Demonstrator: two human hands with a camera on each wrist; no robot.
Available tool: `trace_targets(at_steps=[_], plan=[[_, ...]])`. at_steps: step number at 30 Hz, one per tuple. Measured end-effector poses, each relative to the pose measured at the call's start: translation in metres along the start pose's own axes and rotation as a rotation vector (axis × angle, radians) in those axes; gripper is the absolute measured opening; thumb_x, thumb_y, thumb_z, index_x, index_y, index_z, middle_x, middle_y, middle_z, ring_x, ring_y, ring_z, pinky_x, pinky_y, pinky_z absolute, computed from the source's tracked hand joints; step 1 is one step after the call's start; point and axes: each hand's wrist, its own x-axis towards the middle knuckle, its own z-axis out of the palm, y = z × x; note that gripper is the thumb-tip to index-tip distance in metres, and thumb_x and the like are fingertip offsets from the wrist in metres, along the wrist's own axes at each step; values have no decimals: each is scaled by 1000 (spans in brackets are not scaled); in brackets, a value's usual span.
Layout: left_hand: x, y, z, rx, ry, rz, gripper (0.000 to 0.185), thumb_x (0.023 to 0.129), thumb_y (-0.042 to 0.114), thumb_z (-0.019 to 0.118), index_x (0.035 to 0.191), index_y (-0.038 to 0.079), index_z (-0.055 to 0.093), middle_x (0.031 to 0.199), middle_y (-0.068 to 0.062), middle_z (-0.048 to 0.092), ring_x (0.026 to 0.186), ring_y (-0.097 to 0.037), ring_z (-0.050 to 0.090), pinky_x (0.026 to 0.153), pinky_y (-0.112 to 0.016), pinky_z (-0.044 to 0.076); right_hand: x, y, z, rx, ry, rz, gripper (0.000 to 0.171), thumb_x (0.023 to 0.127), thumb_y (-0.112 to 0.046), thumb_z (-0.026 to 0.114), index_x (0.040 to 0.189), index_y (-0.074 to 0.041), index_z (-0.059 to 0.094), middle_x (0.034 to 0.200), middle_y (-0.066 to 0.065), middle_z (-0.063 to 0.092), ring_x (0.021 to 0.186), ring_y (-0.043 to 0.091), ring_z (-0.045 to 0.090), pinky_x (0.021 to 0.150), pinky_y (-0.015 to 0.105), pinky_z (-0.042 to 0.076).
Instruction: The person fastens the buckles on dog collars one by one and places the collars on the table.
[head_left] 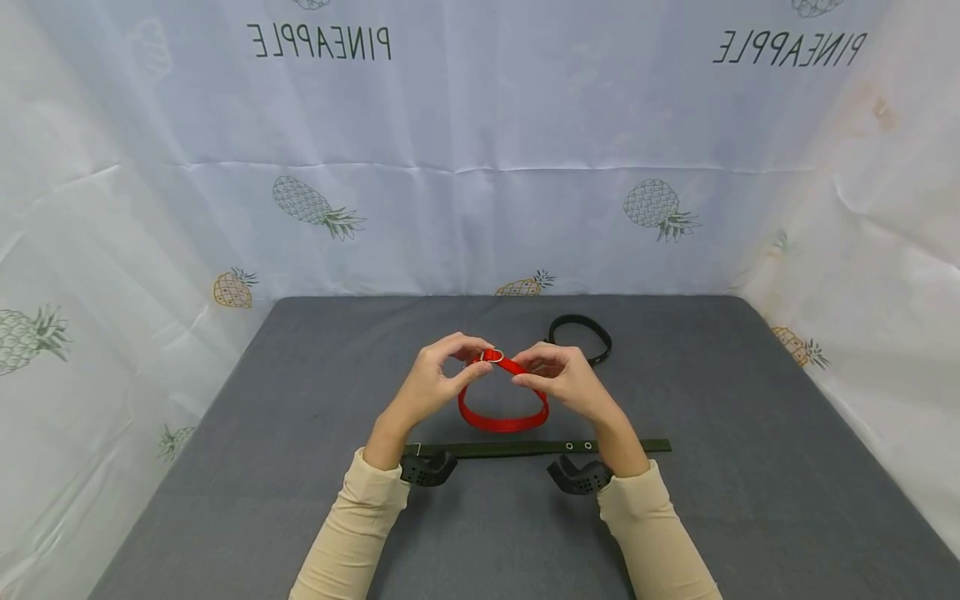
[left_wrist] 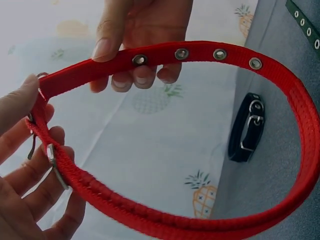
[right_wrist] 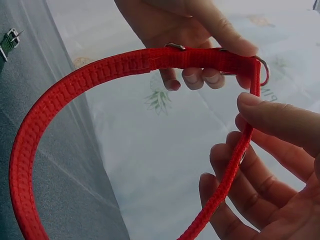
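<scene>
Fingers [left_wrist: 107, 42] of both my hands pinch the red collar [head_left: 501, 421] at its buckle; I judge threading comes next.

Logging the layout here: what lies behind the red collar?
Behind the red collar, a black collar lies looped on the mat. The right hand covers part of its near edge.

Bare grey table [head_left: 750, 500] stretches toward both side edges and the near corners. The green strap [head_left: 525, 448] crosses mid-table; the black collar [head_left: 579, 333] lies, seemingly flat, nearer the far edge.
</scene>
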Motion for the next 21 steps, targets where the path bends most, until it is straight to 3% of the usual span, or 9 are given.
trace_targets(at_steps=[6,21], plan=[[-1,0,2,-7,8,17,19,89,11,68,108,10,68,99,-6,69,87,-13,60,82,-26,52,0,2,2,29,0,6,21,84,-2,71,103,8,68,96,28,66,80,-1,64,70,22,56],[1,-1,9,36,-14,35,21,86,8,71,106,6,68,92,-8,67,81,-13,60,79,-25,54,0,0,3,41,38,14,20,84,-1,71,101,8,69,96,27,65,79,0,63,74,22,57]])
